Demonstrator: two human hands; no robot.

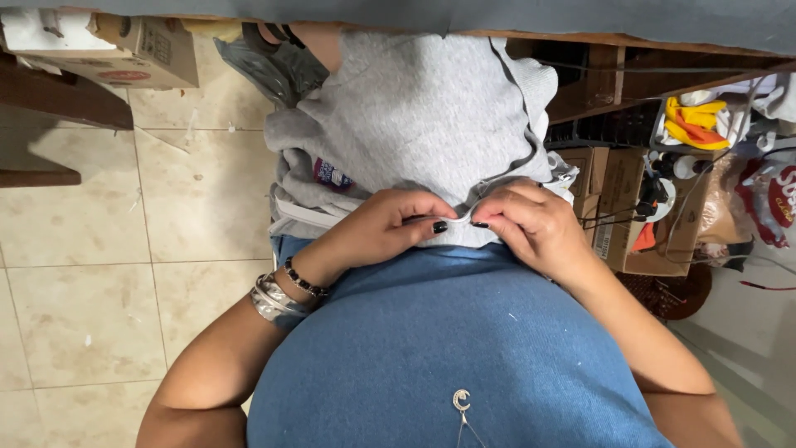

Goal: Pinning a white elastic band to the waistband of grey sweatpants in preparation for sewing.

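Both hands pinch one hem edge of grey sweatshirt: left hand and right hand fingertips nearly touching, garment draping away over lap.

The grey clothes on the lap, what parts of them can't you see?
- Head view: the grey garment is cut off on top by a dark table edge.
- The left hand and right hand cover the pinched edge; fingertips are tucked under.
- Its lower part hides behind the blue top.
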